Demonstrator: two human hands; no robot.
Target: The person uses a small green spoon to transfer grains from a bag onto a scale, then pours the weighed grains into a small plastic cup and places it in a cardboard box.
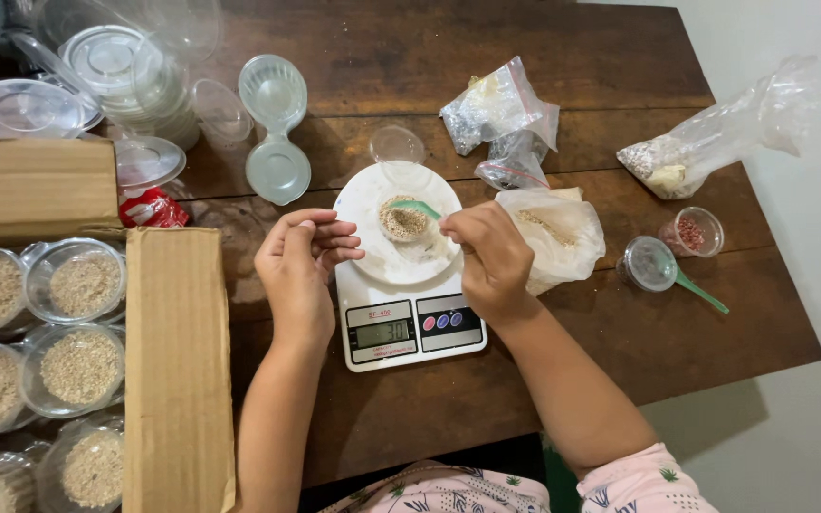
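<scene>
R hand held a green spoon, tip over the small grain-filled cup on the white kitchen scale. L hand, fingers curled, hovered just left of cup. Plastic bag lay right of grip.

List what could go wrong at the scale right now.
1. The right hand holds a green spoon over the small cup of grain on the scale; grain may spill onto the white plate.
2. The open plastic bag lies against the scale and could skew the reading.
3. The left hand hovers beside the plate; a bump might tip the cup.
</scene>
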